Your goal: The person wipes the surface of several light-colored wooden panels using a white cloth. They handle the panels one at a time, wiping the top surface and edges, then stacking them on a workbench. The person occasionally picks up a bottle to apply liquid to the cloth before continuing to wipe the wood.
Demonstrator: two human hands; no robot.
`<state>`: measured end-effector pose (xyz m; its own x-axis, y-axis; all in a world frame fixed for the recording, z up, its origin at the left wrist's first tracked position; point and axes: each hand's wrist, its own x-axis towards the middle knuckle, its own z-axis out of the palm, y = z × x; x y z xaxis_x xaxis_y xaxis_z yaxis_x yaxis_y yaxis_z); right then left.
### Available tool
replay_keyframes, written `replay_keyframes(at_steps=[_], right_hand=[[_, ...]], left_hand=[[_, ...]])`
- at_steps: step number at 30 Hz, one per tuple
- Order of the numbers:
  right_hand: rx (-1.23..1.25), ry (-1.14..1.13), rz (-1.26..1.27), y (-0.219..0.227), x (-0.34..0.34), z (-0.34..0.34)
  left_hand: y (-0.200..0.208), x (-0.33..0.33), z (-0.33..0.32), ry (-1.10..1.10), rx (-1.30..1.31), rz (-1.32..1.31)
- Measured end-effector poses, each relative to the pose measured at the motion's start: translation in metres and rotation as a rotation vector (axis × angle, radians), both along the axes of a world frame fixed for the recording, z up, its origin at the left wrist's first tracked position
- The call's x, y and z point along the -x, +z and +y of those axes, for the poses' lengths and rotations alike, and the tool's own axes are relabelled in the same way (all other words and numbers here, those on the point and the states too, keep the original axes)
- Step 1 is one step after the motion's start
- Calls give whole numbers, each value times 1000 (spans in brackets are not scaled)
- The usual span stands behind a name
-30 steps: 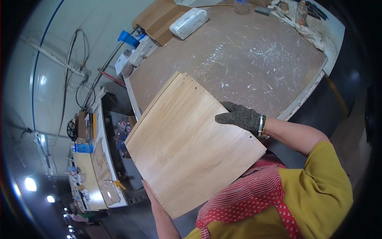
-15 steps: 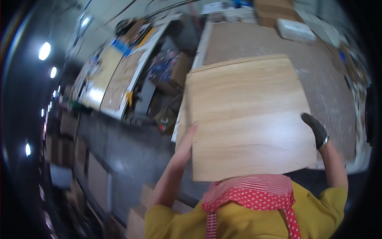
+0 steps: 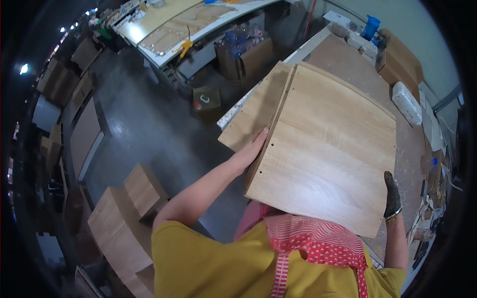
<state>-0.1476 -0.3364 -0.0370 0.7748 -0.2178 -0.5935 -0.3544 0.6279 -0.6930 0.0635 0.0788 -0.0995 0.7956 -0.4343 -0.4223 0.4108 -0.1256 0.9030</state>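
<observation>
A light wood-grain panel with small dark holes along its left edge is held in front of me, tilted, near my apron. At its left side there seems to be at least one more board directly beneath it. My bare left hand is closed around the left edge, its fingers partly hidden under the boards. Along the right edge lies my right hand in a dark glove, thumb on top and the other fingers hidden below. Another wood-grain board lies beyond my left hand, on the corner of the worktable.
On the worktable's far side are a cardboard box, a white wrapped bundle and a blue container. Across the aisle stands another table with a yellow tool. A canister sits on the floor; wooden pieces stand at lower left.
The view has swung, and the panel now sits turned clockwise, its holed left edge showing more. Both hands keep their hold on its sides. More of the board beyond it shows.
</observation>
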Motion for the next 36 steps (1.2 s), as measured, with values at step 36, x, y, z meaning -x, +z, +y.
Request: replay_keyframes(at_steps=[36], right_hand=[[397,-53,-30,-45,-26,66]], left_hand=[[62,-112,38,-205,44,132]])
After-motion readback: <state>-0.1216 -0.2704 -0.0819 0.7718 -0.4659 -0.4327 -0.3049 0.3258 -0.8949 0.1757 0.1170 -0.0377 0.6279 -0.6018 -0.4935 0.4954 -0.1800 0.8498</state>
